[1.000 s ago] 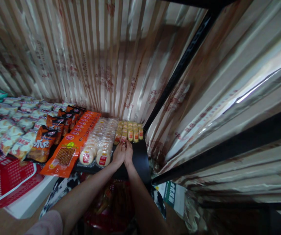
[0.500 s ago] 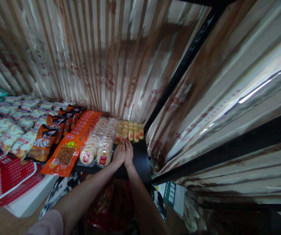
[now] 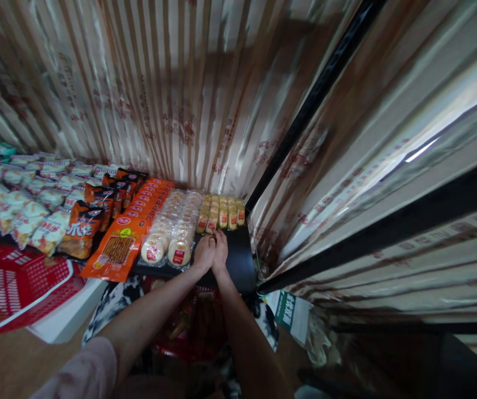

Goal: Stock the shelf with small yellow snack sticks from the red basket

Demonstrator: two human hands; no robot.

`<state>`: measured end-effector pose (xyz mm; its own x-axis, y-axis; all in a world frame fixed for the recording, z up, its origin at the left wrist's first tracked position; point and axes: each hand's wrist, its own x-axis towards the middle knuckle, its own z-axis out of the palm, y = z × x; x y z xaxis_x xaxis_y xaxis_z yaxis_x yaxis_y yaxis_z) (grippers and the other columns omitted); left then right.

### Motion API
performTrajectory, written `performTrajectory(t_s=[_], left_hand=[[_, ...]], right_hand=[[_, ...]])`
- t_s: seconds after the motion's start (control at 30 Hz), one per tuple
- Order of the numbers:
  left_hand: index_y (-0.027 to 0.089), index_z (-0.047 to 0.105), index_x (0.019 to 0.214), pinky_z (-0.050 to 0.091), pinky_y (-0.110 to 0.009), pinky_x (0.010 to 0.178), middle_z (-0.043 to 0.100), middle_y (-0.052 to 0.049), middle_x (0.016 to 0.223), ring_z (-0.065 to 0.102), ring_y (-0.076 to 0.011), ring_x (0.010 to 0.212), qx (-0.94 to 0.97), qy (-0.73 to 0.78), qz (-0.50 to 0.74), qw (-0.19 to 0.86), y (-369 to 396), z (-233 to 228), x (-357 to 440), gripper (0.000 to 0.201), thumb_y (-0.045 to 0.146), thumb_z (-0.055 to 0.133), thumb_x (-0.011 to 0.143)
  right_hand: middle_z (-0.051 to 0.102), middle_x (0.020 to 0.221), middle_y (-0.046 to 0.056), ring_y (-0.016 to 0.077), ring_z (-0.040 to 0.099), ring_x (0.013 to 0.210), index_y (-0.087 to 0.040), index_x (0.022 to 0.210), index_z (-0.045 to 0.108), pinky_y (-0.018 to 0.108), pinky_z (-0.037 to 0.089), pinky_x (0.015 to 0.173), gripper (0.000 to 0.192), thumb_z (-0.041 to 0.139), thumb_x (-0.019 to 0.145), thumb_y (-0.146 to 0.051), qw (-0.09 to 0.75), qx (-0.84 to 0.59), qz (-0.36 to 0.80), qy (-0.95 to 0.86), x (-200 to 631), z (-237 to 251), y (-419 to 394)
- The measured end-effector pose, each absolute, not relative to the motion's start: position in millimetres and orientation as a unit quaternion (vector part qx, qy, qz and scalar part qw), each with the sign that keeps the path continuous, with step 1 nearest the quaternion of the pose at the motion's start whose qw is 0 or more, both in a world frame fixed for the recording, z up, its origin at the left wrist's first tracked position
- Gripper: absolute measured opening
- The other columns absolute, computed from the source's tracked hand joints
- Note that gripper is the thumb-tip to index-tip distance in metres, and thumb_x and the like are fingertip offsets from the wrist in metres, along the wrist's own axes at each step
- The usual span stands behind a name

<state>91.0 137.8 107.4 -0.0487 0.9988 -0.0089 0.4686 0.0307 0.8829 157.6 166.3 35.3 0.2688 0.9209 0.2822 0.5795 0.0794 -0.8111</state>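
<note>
Two hands side by side at the front of five columns of small yellow packs (image 3: 223, 218).
Left hand (image 3: 205, 252) and right hand (image 3: 220, 249) touch, fingers close together; grip cannot be told. To their left: two columns of wrapped round cakes (image 3: 179, 252), one column of orange stick packs (image 3: 116, 250). Open black shelf (image 3: 240, 255) lies right of the hands, out to its right edge.

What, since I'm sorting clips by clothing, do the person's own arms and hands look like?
The left arm is bare beyond a pale pink sleeve that ends near the elbow. The right arm shows no sleeve. Neither the left hand nor the right hand is gloved, and no watch shows.
</note>
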Motion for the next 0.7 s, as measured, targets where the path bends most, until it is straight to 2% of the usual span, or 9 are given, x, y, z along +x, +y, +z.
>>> performTrajectory(t_s=[0.1, 0.37, 0.7], left_hand=[[0.009, 0.061, 0.105, 0.041, -0.035, 0.095, 0.063, -0.014, 0.107, 0.056, -0.0226, 0.103, 0.606, 0.621, 0.365, 0.338, 135, 91, 87, 0.034, 0.013, 0.036, 0.083], [0.013, 0.063, 0.097, 0.042, -0.026, 0.089, 0.064, -0.009, 0.098, 0.058, -0.0160, 0.094, 0.608, 0.632, 0.357, 0.321, 110, 73, 83, 0.028, 0.012, 0.040, 0.080], [0.014, 0.060, 0.091, 0.045, -0.032, 0.086, 0.060, -0.009, 0.092, 0.056, -0.0173, 0.088, 0.646, 0.575, 0.407, 0.293, 60, 66, 72, 0.021, 0.010, 0.042, 0.079]], right_hand=[[0.053, 0.118, 0.011, 0.0166, 0.049, 0.109, -0.014, 0.109, 0.060, 0.031, 0.039, 0.096, 0.042, 0.039, 0.072, -0.012, 0.460, -0.646, 0.200, -0.575, 155, 39, 154], [0.059, 0.106, 0.009, 0.0157, 0.053, 0.099, -0.013, 0.103, 0.061, 0.030, 0.041, 0.092, 0.039, 0.038, 0.072, -0.010, 0.463, -0.639, 0.205, -0.579, 150, 42, 115], [0.060, 0.104, 0.010, 0.0161, 0.054, 0.097, -0.013, 0.100, 0.062, 0.031, 0.042, 0.092, 0.035, 0.039, 0.074, -0.013, 0.499, -0.626, 0.209, -0.562, 144, 29, 69]])
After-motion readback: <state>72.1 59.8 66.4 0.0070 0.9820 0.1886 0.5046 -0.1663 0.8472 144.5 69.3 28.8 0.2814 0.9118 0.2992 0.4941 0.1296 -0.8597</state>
